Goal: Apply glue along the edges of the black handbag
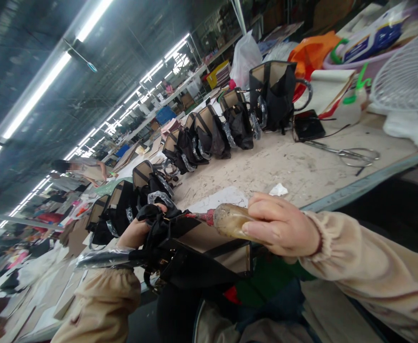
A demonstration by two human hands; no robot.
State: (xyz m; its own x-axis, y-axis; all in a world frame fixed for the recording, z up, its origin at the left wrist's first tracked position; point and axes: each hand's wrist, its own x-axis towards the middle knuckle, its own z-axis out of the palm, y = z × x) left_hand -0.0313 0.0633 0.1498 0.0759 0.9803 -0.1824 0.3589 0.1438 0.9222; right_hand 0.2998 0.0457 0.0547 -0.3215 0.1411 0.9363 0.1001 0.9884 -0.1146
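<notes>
My right hand [280, 225] grips a squeeze bottle [230, 220] with a red nozzle pointing at the top edge of a beige and black handbag [209, 250] held at the table's near edge. My left hand [137, 231] holds the bag by its black handle end, where a plastic-wrapped strap [101, 258] sticks out to the left. Both arms wear beige sleeves.
A row of several similar handbags [209, 136] stands on the worktable [294, 166], reaching into the distance. Scissors [351, 155], a black pad [307, 125], a white fan [405, 76] and an orange bag [310, 50] lie at the right. Another person [83, 169] works far left.
</notes>
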